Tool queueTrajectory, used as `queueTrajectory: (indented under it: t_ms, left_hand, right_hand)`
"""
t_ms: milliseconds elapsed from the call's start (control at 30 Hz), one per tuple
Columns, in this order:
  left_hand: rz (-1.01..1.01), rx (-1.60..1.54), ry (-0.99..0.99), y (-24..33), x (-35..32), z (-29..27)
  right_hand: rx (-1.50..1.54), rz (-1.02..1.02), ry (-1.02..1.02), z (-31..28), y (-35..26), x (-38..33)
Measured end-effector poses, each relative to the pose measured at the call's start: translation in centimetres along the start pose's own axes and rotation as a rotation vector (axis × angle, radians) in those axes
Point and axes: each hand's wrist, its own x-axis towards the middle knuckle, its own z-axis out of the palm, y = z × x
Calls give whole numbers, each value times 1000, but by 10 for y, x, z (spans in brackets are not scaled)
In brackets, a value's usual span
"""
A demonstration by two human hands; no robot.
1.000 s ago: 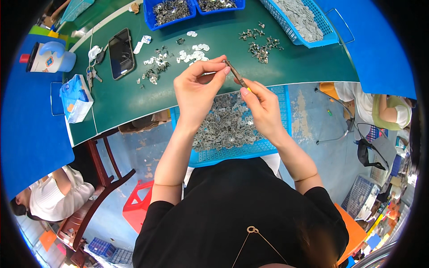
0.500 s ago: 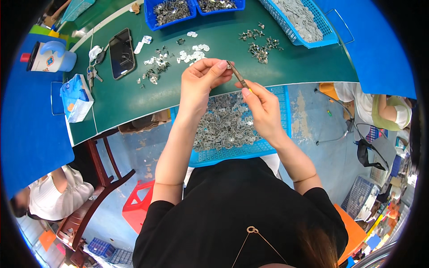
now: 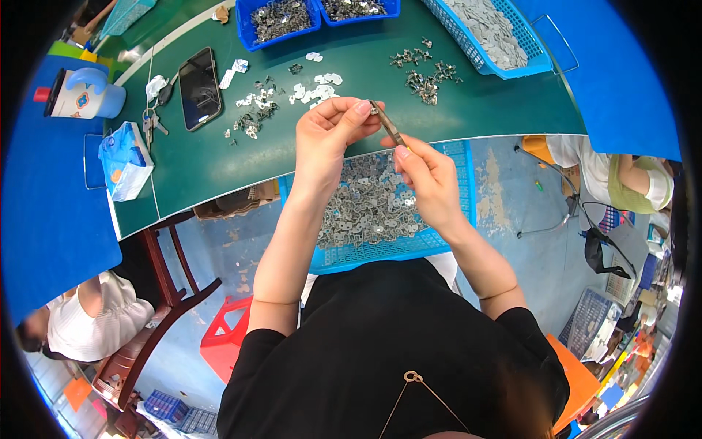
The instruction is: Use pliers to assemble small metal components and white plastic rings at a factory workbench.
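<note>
green table (image 3: 453,110): blue-white tissue pack (image 3: 124,159) left; both hands pinch tweezers (image 3: 387,126).

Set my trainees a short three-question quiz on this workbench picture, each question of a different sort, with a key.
1. True or false: the slim metal rod lies flat on the green table.
2. Which hand pinches the rod's upper tip? A) left hand B) right hand
3. Fill in: the blue plastic basket of small grey metal parts rests on the person's ____.

Key
1. False; both hands hold it above the table edge.
2. A
3. lap
</note>
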Motion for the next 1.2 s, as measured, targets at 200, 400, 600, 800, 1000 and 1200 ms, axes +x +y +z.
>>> queueTrajectory:
  t_ms: [200, 400, 600, 800, 1000, 1200]
  left_hand:
    - [-11, -62, -53, -5, 2, -3]
    - [-159, -252, -124, -18, 7, -11]
    - [-177, -169, 13, -14, 5, -4]
    - [-110, 104, 54, 2, -17, -10]
    - [-2, 117, -69, 39, -52, 3]
    - [330, -217, -591, 96, -91, 33]
  right_hand:
    - [226, 168, -120, -4, -9, -1]
    - [730, 381, -299, -10, -8, 5]
    - [791, 521, -399, -28, -6, 27]
    - [-652, -14, 159, -57, -2, 71]
    - [-959, -299, 401, -60, 7, 77]
    - [-971, -390, 230, -21, 9, 54]
